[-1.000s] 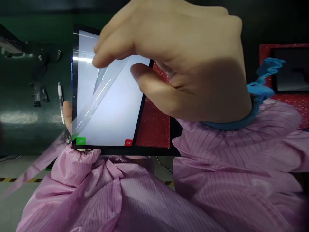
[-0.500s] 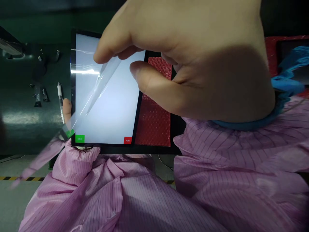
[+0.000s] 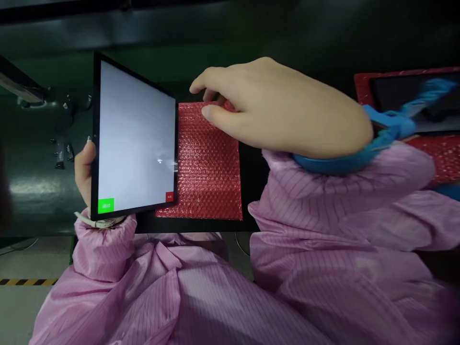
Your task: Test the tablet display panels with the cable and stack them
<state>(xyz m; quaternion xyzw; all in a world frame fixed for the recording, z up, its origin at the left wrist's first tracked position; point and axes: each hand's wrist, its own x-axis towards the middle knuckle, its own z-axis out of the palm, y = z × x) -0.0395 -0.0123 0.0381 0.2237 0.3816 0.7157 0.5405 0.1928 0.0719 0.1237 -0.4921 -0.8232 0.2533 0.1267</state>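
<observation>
I log left grip (image 3: 84, 165) closed on the black-rimmed rectangular tablet (image 3: 136, 134), screen lit; right grip (image 3: 276, 105) half-open, empty; remainder unclear.

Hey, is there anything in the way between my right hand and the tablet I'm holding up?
Nothing visible stands between your right hand and the tablet. The red bubble wrap seems to lie below, out of the way.

Pink striped sleeves (image 3: 338, 206), red bubble wrap (image 3: 210, 167), blue wristband (image 3: 334, 163), black-bordered white tablet screen (image 3: 136, 139)
</observation>
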